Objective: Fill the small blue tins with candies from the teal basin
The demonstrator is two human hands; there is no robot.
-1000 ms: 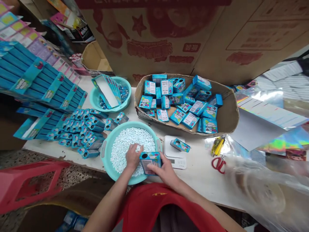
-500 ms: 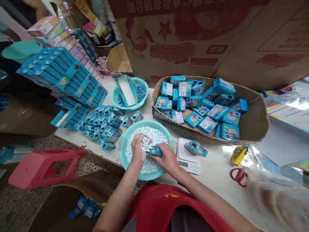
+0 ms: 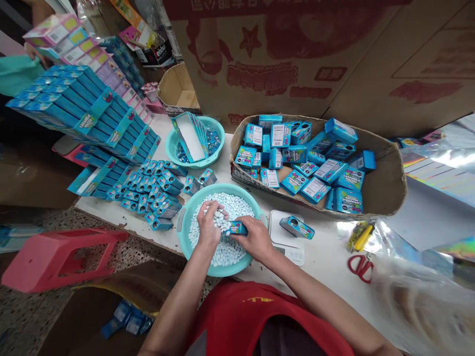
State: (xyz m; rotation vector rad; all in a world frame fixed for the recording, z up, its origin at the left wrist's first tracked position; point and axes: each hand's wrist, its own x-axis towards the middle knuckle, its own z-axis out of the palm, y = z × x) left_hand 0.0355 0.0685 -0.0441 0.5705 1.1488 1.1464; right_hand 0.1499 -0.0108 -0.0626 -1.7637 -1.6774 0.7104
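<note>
cupping prob. candies (image 3: 221, 220) in l hand (image 3: 208, 225), box (image 3: 238, 228) in r hand (image 3: 257, 239)

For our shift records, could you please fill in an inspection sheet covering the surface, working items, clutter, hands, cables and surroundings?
Surface: white table, worn along its front edge.
Job's things: teal basin of small white pieces; kitchen scale with a second blue box on it, overhanging its right edge.
Clutter: red-handled scissors, yellow cutter and clear plastic, all at the right.
Hands: left hand cups white pieces; right hand grips a blue box over the basin.
Cables: nothing seen.
Surroundings: large printed carton behind; red stool at left.
</note>
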